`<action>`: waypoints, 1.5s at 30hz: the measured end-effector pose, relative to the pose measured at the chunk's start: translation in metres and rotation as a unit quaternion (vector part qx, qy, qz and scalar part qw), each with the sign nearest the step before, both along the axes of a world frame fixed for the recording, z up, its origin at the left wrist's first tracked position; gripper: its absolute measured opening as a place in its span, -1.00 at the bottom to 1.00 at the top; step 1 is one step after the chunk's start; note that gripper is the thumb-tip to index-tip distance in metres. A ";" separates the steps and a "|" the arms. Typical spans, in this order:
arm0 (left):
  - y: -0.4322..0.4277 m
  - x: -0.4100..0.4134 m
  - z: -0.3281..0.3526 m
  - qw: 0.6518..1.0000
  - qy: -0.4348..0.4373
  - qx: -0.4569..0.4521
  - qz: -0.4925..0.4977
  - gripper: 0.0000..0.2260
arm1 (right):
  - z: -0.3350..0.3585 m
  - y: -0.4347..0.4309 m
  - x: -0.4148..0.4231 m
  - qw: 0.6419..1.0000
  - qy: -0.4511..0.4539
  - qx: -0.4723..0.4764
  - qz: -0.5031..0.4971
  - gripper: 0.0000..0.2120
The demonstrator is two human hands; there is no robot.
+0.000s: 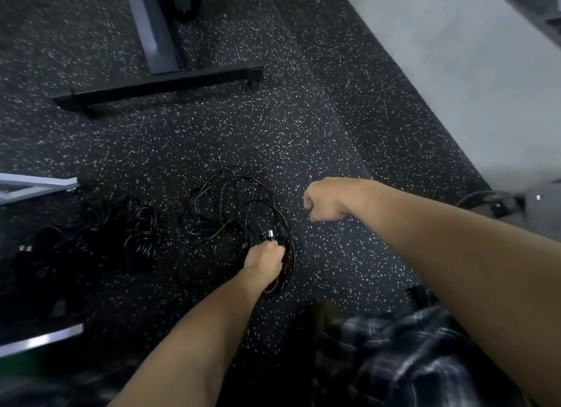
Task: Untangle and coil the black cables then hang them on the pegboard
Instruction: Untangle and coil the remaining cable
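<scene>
The left hand [264, 256] is gripping the tangled thin black cable [243, 231] lying on the dark speckled floor [303, 118]. The right hand [325, 199] is hovering clenched, empty, just beyond it to the right.

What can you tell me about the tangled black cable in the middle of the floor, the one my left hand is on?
The tangled cable is thin, black and glossy like plastic-sheathed cord, sprawled in loose, overlapping loops on the speckled dark floor. A silver-tipped plug sticks up near its right side. The left hand grips it there, fingers curled round several strands.
</scene>
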State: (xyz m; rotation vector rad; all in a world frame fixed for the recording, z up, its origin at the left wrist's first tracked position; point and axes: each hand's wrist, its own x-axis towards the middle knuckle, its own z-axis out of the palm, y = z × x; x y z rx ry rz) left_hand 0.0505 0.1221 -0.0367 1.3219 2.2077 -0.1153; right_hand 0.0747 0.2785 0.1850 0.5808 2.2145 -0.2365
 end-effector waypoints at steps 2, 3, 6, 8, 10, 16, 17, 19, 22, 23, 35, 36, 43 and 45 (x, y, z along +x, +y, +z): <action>0.003 0.002 0.004 1.000 0.022 -0.017 0.001 -0.79 | 0.000 -0.002 0.001 1.000 0.002 -0.002 0.001 -0.67; 0.005 0.004 0.006 0.999 0.022 -0.033 0.000 -0.79 | 0.000 -0.002 0.002 1.000 0.003 -0.003 0.002 -0.68; 0.006 0.016 0.004 0.998 0.005 -0.066 0.007 -0.79 | 0.001 -0.006 0.003 1.000 0.009 -0.006 0.007 -0.72; 0.003 0.019 0.001 0.997 -0.014 -0.060 0.042 -0.78 | 0.003 -0.007 0.004 1.000 0.010 -0.008 0.012 -0.71; 0.000 0.019 0.000 0.995 -0.034 -0.052 0.077 -0.81 | 0.005 -0.008 0.005 1.000 0.010 -0.008 0.014 -0.70; -0.016 0.039 -0.005 0.986 -0.096 -0.028 0.136 -0.35 | 0.013 -0.009 0.004 1.000 0.015 -0.008 0.015 -0.68; -0.017 0.045 -0.007 0.989 -0.089 -0.048 0.112 -0.25 | 0.014 -0.010 0.003 1.000 0.020 -0.011 0.014 -0.67; -0.016 0.053 -0.013 0.993 -0.059 -0.065 0.080 -0.29 | 0.015 -0.012 0.002 0.999 0.031 -0.022 0.013 -0.66; -0.015 0.054 -0.016 0.991 -0.062 -0.038 0.110 -0.58 | 0.013 -0.012 0.004 0.999 0.033 -0.031 0.013 -0.63; -0.015 0.052 -0.016 0.989 -0.075 -0.024 0.127 -0.65 | 0.013 -0.012 0.004 0.999 0.029 -0.030 0.015 -0.62; -0.020 0.019 0.011 0.915 -0.330 0.028 0.232 -0.87 | 0.019 -0.010 0.008 0.999 0.025 -0.013 0.026 -0.67; -0.015 0.015 0.021 0.897 -0.359 0.041 0.255 -0.87 | 0.018 -0.010 0.009 0.999 0.023 -0.011 0.024 -0.70; 0.000 -0.031 0.119 0.782 -0.497 0.189 0.326 -0.82 | 0.030 -0.008 0.021 0.999 0.015 -0.013 -0.049 -0.76; -0.001 -0.041 0.152 0.768 -0.504 0.225 0.325 -0.79 | 0.039 -0.012 0.022 0.991 0.027 -0.057 -0.118 -0.70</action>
